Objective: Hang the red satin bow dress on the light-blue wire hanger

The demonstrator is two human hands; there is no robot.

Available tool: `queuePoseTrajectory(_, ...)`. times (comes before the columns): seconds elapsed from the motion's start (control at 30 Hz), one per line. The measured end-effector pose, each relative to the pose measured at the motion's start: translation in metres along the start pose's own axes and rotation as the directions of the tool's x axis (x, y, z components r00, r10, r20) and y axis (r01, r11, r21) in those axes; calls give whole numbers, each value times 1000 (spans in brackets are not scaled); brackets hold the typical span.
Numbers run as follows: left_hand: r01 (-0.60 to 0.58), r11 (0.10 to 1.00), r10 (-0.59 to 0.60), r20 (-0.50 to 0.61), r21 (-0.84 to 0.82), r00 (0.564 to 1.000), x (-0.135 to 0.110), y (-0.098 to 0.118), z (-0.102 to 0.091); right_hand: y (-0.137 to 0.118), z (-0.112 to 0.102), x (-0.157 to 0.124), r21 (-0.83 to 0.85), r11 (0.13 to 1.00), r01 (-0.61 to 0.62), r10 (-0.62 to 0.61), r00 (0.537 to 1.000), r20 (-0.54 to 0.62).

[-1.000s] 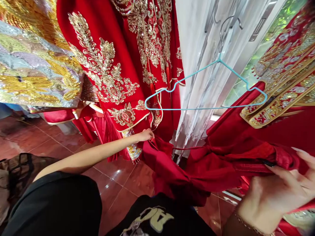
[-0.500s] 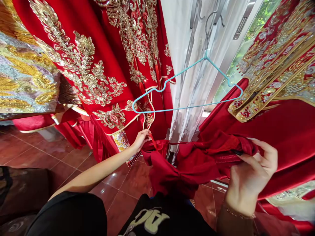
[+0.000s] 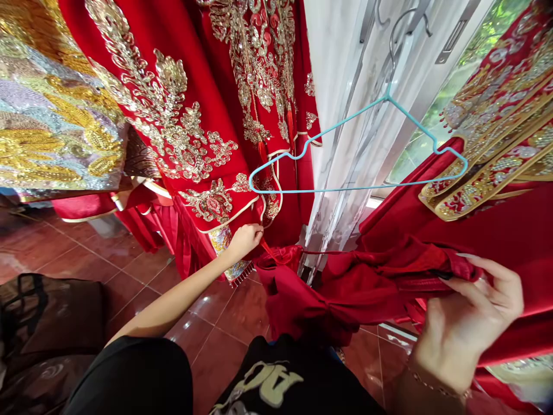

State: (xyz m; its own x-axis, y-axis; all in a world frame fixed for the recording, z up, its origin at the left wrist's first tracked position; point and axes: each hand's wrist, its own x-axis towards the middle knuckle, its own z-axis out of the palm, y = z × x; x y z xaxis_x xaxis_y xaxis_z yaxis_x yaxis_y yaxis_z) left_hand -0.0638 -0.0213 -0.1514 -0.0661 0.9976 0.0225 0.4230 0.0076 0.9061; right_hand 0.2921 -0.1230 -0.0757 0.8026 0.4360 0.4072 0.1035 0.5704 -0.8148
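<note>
My left hand (image 3: 244, 242) is closed at the hem of a red gown with gold sequin embroidery (image 3: 173, 115), pinching a thin red strap (image 3: 268, 249). That strap runs into a crumpled red satin garment (image 3: 345, 294), stretched loosely between my hands. My right hand (image 3: 470, 311) grips this garment's far end, where a small black tab (image 3: 444, 275) shows at a seam. A pale blue wire hanger (image 3: 358, 188) hangs above the garment, touching neither hand.
A red robe with a gold collar (image 3: 496, 150) hangs at the right, and a gold multicoloured robe (image 3: 47, 127) at the left. Behind the hanger are a white sheer curtain (image 3: 345, 115) and a window (image 3: 427, 132). Below lie a glossy red-brown tile floor (image 3: 216, 357) and a dark bag (image 3: 47, 323).
Over the last second my left hand has risen toward the gown's hem, taking the strap with it. My right hand shifted the satin's far end, and the whole view swung left and back.
</note>
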Motion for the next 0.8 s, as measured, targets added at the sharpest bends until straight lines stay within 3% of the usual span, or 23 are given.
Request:
queuePoseTrajectory(0.3,165,943,-133,125,-290,983,-1,14,25,6,-11,2,-26,1000,-12,13,999,38)
queuePoseTrajectory(0.5,64,927,-93,-62,-370,994,1,18,23,7,-19,3,57,998,15,-18,998,54)
queuePoseTrajectory(0.57,79,915,-115,-69,-396,991,1,18,24,7,-21,4,119,993,23,-29,998,52)
queuePoseTrajectory(0.67,203,874,-197,60,-442,978,-1,19,27,8,-23,4,169,986,4,-12,999,43)
queuePoseTrajectory(0.8,406,809,-275,337,-425,900,-14,31,31,10,-22,1,120,992,-29,25,999,40)
